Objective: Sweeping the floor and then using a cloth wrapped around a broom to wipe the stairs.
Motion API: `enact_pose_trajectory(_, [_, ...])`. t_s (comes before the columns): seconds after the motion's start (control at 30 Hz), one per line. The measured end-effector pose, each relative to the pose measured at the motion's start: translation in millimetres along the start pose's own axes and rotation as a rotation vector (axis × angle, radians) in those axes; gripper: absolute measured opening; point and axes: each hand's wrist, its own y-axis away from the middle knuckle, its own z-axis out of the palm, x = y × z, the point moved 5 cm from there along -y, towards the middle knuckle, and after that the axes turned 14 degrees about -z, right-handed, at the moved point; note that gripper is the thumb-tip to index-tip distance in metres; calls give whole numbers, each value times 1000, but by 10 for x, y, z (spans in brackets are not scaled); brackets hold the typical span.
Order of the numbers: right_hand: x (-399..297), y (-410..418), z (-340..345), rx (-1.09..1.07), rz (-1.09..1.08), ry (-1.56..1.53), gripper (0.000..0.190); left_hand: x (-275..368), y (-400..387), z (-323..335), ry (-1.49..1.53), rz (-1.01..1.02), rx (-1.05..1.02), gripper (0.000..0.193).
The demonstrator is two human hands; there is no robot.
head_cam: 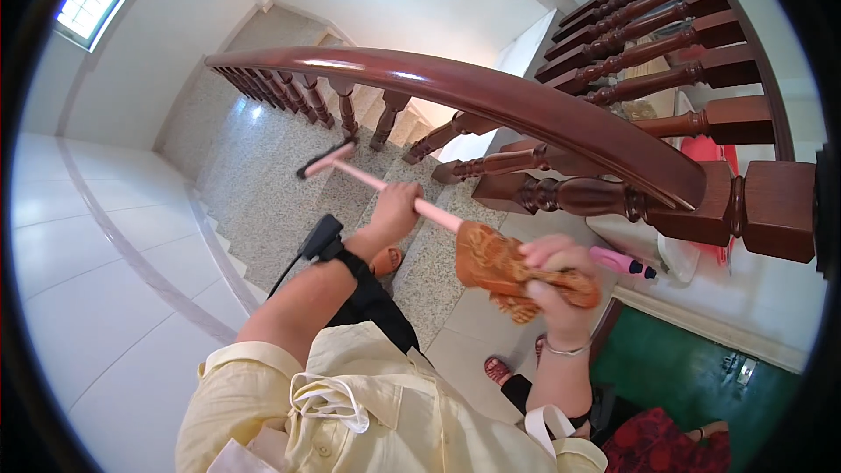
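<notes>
A pink-handled broom (364, 177) slants across the picture, its narrow dark-bristled head lying towards the stair steps by the balusters. My left hand (396, 209) is closed round the middle of its pink shaft. In my right hand (558, 269) is a bunched orange-brown cloth (489, 263), slightly blurred. The cloth hangs at the near end of the shaft and hides that end, so whether it is wrapped round the shaft cannot be told.
A dark wooden handrail (420, 75) with turned balusters curves over speckled stone stairs (276, 144). White wall tiles (131, 263) line the left. Behind me at the lower right, a person in red patterned clothing (663, 443) is near a green door (690, 355). A pink bottle (617, 261) lies beside the newel post.
</notes>
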Motion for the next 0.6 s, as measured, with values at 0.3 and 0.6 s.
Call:
enact_pose_trajectory(0.3, [301,289,193,112,155,72,17,-552,128,330,-79,-70,-221,15])
enact_pose_trajectory(0.6, [99,267,336,55,-4,112,14,-360,7,75,-2,-13,-46,20])
